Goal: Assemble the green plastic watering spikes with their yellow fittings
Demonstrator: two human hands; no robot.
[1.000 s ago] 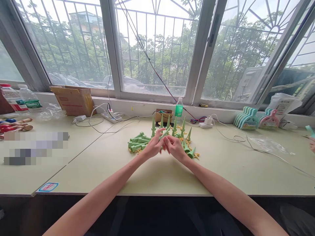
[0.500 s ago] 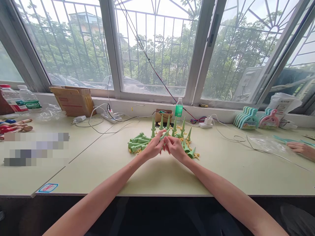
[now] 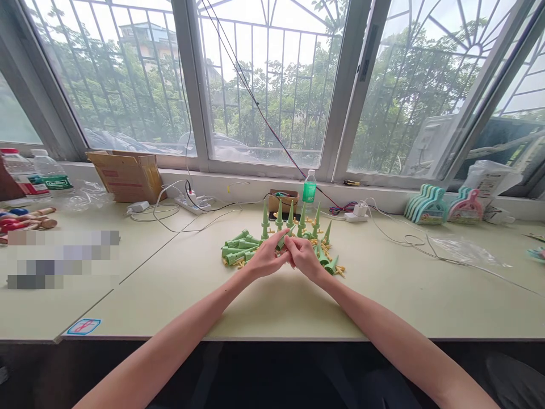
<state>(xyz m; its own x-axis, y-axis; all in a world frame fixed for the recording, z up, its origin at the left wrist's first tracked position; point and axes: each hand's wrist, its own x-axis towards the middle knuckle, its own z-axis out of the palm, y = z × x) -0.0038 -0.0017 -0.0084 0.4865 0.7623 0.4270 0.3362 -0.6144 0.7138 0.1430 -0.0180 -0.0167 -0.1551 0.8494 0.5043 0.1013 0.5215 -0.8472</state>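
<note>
My left hand (image 3: 267, 257) is closed around a green plastic watering spike (image 3: 280, 243), a hollow cone whose tip points up and away. Touching it from the right, my right hand (image 3: 305, 255) has its fingers pinched near the spike's lower end; what they grip is hidden. Just behind the hands, several green spikes (image 3: 264, 220) stand upright in a row. More spikes (image 3: 238, 246) lie in a heap to the left. Small yellow valve-like pieces (image 3: 339, 270) are scattered among the spikes on the right.
A green-labelled bottle (image 3: 310, 188) and a small cardboard box (image 3: 284, 200) stand behind the spikes. Power strips (image 3: 191, 203) and cables run along the wall. A larger carton (image 3: 125, 176) is at the left, turquoise and pink plastic items (image 3: 427, 205) at the right.
My fingers have shifted slightly around the spike, and my hands stay close together. At the far right another person's hand has left the view, and the turquoise thing there has moved right.
</note>
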